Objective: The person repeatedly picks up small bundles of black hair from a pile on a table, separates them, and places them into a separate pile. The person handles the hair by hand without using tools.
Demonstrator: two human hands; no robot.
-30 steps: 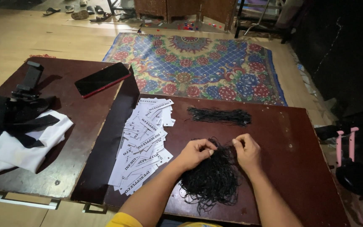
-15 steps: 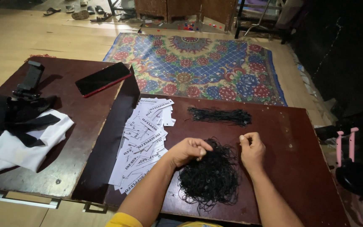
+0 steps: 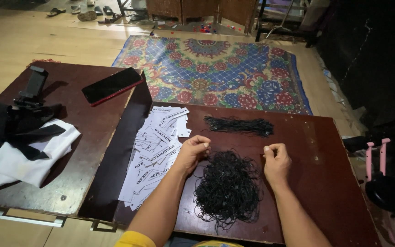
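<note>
- Two dark brown wooden tables: one [image 3: 92, 137] at the left of the frame, the other [image 3: 316, 155] at centre and right, their edges meeting.
- Two heaps of thin black string: a loose tangled pile [image 3: 228, 190] at lower centre between the hands, and a tidier straight bundle [image 3: 239, 125] above it.
- One spread of white paper tags [image 3: 156, 153] left of the tangled pile; too many overlap to count.
- One black phone with a red edge [image 3: 111, 85], one black clamp stand [image 3: 32, 87] and one heap of black and white cloth [image 3: 19, 146] lie on the left table; a patterned rug [image 3: 216, 68] fills the upper centre.
- The left hand [image 3: 193, 152] is curled, fingertips pinched; the right hand [image 3: 276, 159] is a loose fist, thumb on forefinger. A strand in either pinch is too fine to make out.
- Since the earlier frame the hands have drawn further apart, off the pile's top.
- The cloth is cut off at the left edge.
</note>
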